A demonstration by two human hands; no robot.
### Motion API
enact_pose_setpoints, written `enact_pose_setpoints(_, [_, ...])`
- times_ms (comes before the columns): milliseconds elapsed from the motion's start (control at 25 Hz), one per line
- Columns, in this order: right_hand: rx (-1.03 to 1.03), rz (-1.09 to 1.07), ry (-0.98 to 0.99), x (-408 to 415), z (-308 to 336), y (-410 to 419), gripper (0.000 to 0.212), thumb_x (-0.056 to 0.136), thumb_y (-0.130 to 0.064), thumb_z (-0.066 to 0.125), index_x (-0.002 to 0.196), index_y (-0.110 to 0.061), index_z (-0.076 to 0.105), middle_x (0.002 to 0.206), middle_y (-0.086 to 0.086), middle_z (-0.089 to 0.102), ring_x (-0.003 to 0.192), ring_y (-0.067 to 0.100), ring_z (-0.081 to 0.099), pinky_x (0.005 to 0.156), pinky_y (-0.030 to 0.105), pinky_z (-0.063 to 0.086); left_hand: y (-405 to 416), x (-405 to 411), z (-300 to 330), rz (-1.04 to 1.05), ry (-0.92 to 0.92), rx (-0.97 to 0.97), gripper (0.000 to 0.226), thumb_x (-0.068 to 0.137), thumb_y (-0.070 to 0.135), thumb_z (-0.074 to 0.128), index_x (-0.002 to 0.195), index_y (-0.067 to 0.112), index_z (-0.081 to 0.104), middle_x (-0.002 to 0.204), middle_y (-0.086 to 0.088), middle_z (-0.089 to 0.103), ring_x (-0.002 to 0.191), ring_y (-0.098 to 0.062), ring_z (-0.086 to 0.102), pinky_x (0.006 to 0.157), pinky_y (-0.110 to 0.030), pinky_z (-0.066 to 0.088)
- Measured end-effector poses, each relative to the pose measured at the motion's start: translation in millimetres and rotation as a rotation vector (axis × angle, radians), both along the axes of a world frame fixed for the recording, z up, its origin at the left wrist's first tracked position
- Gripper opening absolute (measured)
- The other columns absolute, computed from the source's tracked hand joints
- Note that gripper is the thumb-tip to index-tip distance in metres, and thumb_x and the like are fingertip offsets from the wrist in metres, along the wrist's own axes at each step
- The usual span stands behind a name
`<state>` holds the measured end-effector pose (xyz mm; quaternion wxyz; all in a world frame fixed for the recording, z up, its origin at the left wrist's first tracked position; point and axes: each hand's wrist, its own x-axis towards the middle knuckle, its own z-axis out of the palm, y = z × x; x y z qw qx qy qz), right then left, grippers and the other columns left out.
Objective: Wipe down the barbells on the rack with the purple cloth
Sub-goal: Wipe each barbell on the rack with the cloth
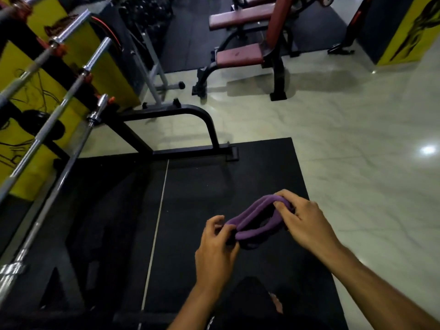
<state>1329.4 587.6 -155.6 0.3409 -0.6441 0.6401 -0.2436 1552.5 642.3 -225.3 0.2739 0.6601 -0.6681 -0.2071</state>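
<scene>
I hold the purple cloth (pixel 256 221) between both hands, low in the middle of the view, above the black floor mat. My left hand (pixel 215 248) pinches its near end and my right hand (pixel 303 221) pinches its far end, so the folded cloth bows open between them. Several steel barbells (pixel 60 108) lie slanted on the black rack (pixel 142 144) at the left, well apart from both hands. The nearest bar (pixel 47 201) runs down to the bottom left corner.
The rack's black foot (pixel 209 129) curves out onto the mat (pixel 238 175) ahead of me. A maroon padded bench (pixel 240 55) stands further back on the pale tiled floor (pixel 357 139). Yellow wall panels (pixel 21 129) lie behind the barbells.
</scene>
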Motion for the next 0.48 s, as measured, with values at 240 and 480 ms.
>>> enact_pose_setpoints(240, [-0.052, 0.107, 0.354, 6.7, 5.3, -74.8, 0.023, 0.101, -0.049, 0.043, 0.118, -0.045, 0.059, 0.085, -0.012, 0.064, 0.079, 0.015, 0.064, 0.070, 0.034, 0.053, -53.4, 13.9, -8.6, -0.023, -0.066, -0.065, 0.023, 0.082, 0.028, 0.073, 0.100, 0.027, 0.058, 0.118, 0.013, 0.052, 0.098, -0.007, 0.055, 0.068, -0.027, 0.052])
enact_pose_setpoints(480, [0.026, 0.204, 0.229, 58.7, -22.9, -186.9, 0.013, 0.099, -0.027, 0.056, 0.097, -0.039, 0.062, 0.092, -0.012, 0.052, 0.080, 0.005, 0.056, 0.066, 0.020, 0.043, -150.4, 71.5, -21.1, 0.030, 0.241, 0.007, 0.026, 0.097, 0.018, 0.061, 0.115, 0.036, 0.055, 0.113, 0.016, 0.053, 0.104, -0.005, 0.060, 0.085, -0.026, 0.051])
